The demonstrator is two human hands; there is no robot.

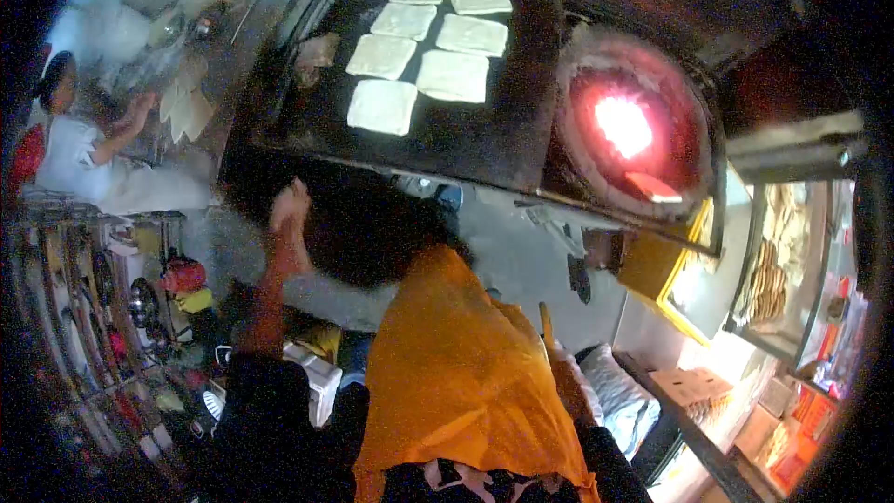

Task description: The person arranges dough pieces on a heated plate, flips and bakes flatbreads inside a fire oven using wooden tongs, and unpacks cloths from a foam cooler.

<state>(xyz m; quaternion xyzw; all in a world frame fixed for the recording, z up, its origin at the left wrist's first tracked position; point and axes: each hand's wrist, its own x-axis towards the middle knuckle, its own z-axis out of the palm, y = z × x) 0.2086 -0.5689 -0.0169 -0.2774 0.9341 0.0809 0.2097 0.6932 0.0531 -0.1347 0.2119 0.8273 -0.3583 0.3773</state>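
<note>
My left hand point(291, 211) is held out before the front edge of the dark flat griddle point(498, 135). Its fingers look stretched toward the griddle, and nothing shows in them. Several pale, flat squares of dough point(382, 107) lie in two rough columns on the griddle top, apart from the hand. A crumpled brownish cloth or similar piece point(317, 53) rests at the griddle's left side. My right hand does not show; the orange apron point(456, 363) fills the lower middle of the view.
To the right of the griddle, a round fire opening point(622, 126) glows brightly. A person in a white top point(74, 154) works with their hands at a table on the left. Crowded shelves point(102, 307) stand below them. A yellow-edged box point(663, 270) and a display case point(778, 261) are at right.
</note>
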